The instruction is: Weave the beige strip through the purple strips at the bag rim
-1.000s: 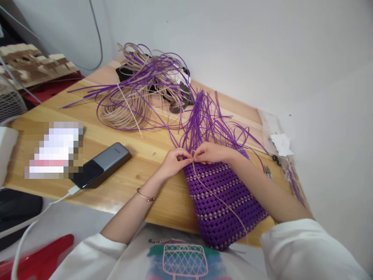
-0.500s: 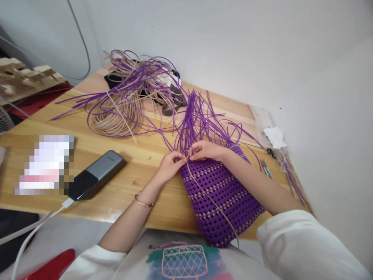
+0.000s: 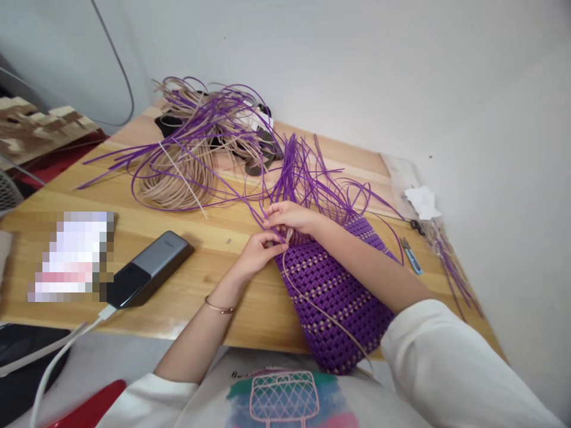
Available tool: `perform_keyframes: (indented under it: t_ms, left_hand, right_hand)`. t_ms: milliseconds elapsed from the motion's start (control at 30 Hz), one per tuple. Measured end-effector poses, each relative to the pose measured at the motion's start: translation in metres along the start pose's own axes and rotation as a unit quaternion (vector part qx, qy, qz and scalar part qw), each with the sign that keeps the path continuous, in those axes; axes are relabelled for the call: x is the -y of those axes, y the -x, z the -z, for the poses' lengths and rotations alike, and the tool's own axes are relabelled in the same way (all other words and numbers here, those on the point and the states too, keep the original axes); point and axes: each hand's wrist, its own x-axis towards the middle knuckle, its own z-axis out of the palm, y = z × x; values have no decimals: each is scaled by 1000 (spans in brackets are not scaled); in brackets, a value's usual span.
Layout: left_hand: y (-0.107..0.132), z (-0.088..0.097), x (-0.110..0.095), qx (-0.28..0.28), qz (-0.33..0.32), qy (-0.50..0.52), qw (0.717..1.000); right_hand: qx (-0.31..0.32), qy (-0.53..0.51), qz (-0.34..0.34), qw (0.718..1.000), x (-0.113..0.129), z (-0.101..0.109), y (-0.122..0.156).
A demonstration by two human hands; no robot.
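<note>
A purple woven piece (image 3: 334,291) with beige-checked rows lies tilted over the table's front edge, long loose purple strands (image 3: 292,166) fanning out from its far end. At its upper left corner my left hand (image 3: 261,252) pinches a beige strand (image 3: 312,304) between thumb and fingers. That strand makes a small loop above the thumb, then trails down across the weave. My right hand (image 3: 294,217) is just beyond, fingers closed around a purple strand near the corner; its forearm crosses over the weave.
A beige coil (image 3: 178,178) and tangled purple and beige strands (image 3: 209,113) lie at the back left. A power bank (image 3: 149,267) with a white cable and a blurred screen (image 3: 74,255) are on the left. Blue-handled snips (image 3: 411,257) lie on the right, near a plastic bag.
My right hand has moved up and left, away from the beige loop, to a purple strand. My left hand stays at the corner; the beige loop has become narrower.
</note>
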Motion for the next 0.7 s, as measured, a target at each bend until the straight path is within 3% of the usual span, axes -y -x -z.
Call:
perform_keyframes:
  t_ms: [167, 333, 567, 633, 700]
  left_hand:
    - [0, 0, 0, -1, -15, 15, 1000]
    - [0, -2, 0, 6, -5, -16, 1000]
    - [0, 1, -4, 23, -43, -62, 997]
    - [0, 3, -6, 44, -41, -58, 996]
    - [1, 3, -8, 53, -31, -59, 996]
  right_hand:
    - [-108, 204, -19, 973, -9, 19, 6]
    - [-148, 336, -17, 930, -18, 31, 51]
    - [-148, 351, 18, 924, -16, -15, 103]
    - [-159, 427, -6, 890, -8, -29, 115]
    - [-167, 528, -56, 831, 4, -40, 129]
